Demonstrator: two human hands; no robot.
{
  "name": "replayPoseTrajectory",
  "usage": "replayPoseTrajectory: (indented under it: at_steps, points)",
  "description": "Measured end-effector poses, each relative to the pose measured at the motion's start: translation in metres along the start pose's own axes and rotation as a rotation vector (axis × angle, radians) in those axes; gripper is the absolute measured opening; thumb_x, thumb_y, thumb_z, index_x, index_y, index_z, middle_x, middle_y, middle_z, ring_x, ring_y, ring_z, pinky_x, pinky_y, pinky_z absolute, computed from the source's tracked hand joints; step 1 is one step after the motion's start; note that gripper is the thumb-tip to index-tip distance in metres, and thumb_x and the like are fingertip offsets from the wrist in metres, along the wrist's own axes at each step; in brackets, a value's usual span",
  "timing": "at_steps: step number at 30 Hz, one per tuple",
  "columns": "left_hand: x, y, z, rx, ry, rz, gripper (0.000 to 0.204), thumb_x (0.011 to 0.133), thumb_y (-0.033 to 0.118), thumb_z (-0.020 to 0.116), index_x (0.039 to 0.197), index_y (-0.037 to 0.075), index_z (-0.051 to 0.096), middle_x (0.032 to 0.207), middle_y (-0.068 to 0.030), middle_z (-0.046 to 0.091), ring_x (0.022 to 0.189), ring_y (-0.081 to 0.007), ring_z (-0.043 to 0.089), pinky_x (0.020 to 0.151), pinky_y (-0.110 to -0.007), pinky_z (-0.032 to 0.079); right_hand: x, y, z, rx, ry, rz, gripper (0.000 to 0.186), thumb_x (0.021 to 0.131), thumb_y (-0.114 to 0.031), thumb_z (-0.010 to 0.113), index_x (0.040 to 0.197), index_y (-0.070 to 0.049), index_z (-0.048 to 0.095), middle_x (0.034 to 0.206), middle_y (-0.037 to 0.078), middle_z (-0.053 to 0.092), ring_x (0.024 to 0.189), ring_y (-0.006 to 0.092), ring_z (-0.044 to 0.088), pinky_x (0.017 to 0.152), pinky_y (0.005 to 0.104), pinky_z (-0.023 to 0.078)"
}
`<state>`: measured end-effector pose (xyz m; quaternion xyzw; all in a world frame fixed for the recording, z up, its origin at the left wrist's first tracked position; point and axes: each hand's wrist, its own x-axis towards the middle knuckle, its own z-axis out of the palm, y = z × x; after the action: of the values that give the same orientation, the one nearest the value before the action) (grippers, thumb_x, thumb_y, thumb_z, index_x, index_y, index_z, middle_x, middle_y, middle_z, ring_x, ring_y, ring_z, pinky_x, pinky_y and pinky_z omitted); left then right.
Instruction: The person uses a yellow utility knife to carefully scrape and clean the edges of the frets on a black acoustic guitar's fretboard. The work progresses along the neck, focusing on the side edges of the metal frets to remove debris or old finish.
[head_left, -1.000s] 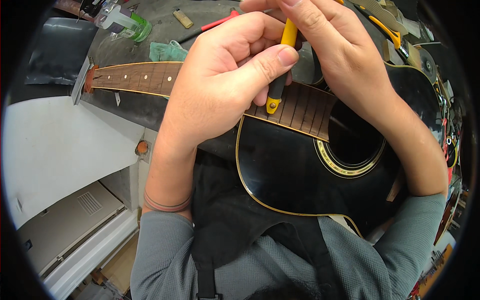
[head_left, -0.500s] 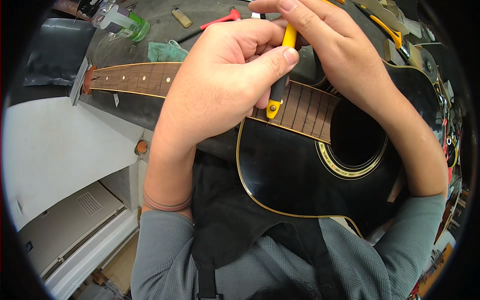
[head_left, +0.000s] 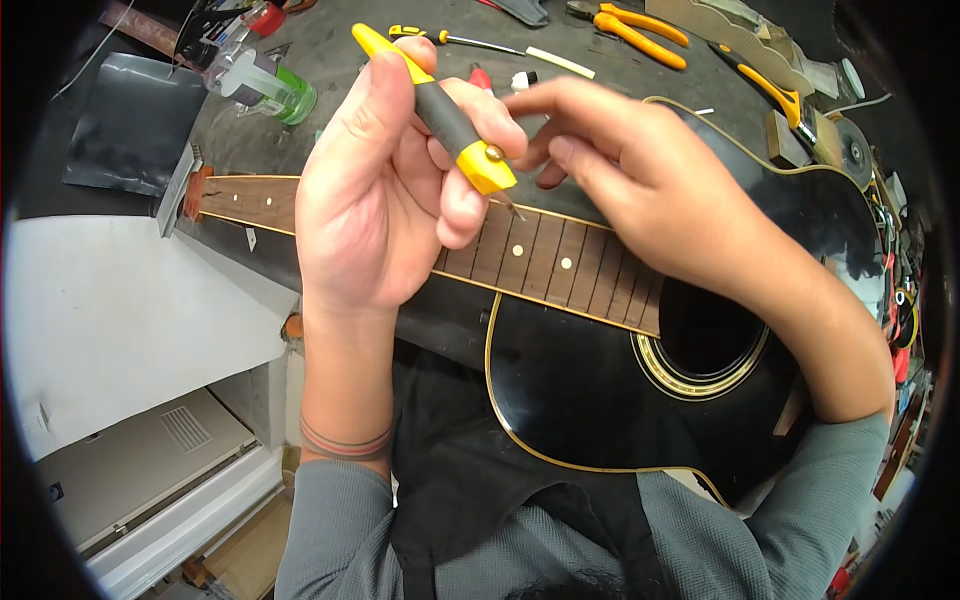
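Note:
A black acoustic guitar (head_left: 570,390) with cream edging lies face up before me, its soundhole at the right. The brown fretboard (head_left: 590,272), with pale dots and no strings, runs off to the left. My left hand (head_left: 365,215) is raised over the neck, palm turned up. Its fingers and thumb are closed on a yellow-and-black craft knife (head_left: 447,115), whose thin blade slants down to the right above the fretboard. Close by on the right, my right hand (head_left: 650,170) hovers over the fretboard with loosely curved fingers apart and nothing visible in them.
On the dark bench lie a yellow-handled screwdriver (head_left: 470,42), orange-handled pliers (head_left: 640,35), a white stick (head_left: 560,64) and an orange-handled brush (head_left: 770,85). A clear bottle with green liquid (head_left: 285,98) stands at the upper left. A metal bracket (head_left: 178,192) sits at the neck's far end.
My left hand has lifted the craft knife off the fretboard's near edge and turned palm up. The right hand has dropped lower, away from the handle's top.

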<state>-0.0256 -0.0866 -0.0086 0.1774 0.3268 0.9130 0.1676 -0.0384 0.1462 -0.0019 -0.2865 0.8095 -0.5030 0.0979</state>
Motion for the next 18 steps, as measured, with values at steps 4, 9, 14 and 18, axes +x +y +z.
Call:
replayPoseTrajectory:
  at_steps: [4,9,14,18]
  points:
    - [-0.003,0.003,0.024,0.433,0.122,-0.053,0.038,0.118,0.022,0.046,0.147,-0.001,0.038,0.123,-0.0354,0.063,0.067,-0.0218,0.067,0.057,-0.026,0.059,-0.003,0.011,0.005,-0.414,0.060,-0.181,0.024,0.097,-0.003,0.062,0.120,-0.005,0.068,0.091,0.014,0.071,0.097,0.0339,0.070,0.109,0.0466,0.051]
    - [-0.017,-0.004,0.029,0.667,0.051,-0.063,0.051,0.094,0.022,0.084,0.129,-0.004,0.056,0.086,-0.0200,0.075,0.073,-0.0166,0.072,0.058,-0.022,0.054,-0.006,0.008,0.004,-0.548,-0.004,-0.174,0.017,0.097,-0.006,0.061,0.110,-0.007,0.070,0.083,0.011,0.069,0.092,0.0322,0.070,0.123,0.0545,0.039]
    - [-0.020,-0.012,0.038,0.763,0.088,-0.082,0.043,0.090,0.016,0.086,0.121,-0.003,0.062,0.089,-0.0143,0.075,0.076,-0.0141,0.071,0.063,-0.023,0.053,-0.004,0.006,0.002,-0.581,-0.048,-0.166,0.021,0.095,-0.009,0.058,0.107,-0.004,0.074,0.082,0.018,0.075,0.090,0.0357,0.074,0.121,0.0520,0.041]
    - [-0.019,-0.013,0.037,0.802,0.048,-0.077,0.042,0.091,0.014,0.085,0.122,-0.004,0.062,0.089,-0.0135,0.075,0.077,-0.0134,0.070,0.065,-0.022,0.052,-0.005,0.007,0.003,-0.583,-0.036,-0.183,0.021,0.095,-0.009,0.058,0.106,-0.003,0.074,0.081,0.018,0.075,0.087,0.0361,0.074,0.121,0.0513,0.041]
